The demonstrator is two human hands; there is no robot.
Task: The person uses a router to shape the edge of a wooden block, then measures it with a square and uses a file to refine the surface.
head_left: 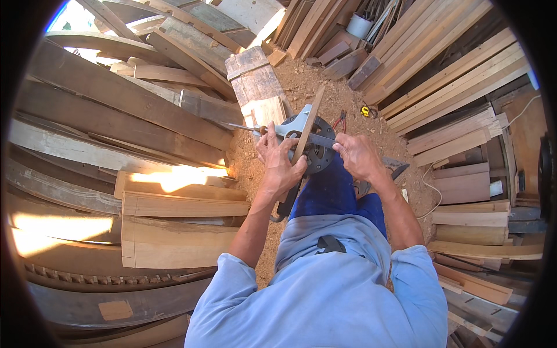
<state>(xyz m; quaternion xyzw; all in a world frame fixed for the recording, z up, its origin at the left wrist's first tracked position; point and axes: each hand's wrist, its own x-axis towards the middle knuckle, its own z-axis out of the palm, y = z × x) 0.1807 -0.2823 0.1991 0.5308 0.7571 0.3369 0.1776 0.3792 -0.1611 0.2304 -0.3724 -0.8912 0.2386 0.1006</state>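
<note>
One wooden strip (314,110) across the black disc (317,162) is gripped by the left hand (281,158), a flat metal blade (322,141) by the right hand (358,156), seemingly for trimming, with steady, controlled pressure probably called for.

We've got a pale blue shirt (331,296), royal-blue trousers (322,191), a brown wooden strip (312,116), grey metal bar (321,140) and black round plate (318,166). We're also spotting a yellow-and-black tape measure (365,111), red-handled pliers (343,122), white bucket (358,26), tan sawdust (313,78), honey-coloured planks (185,242).
</note>
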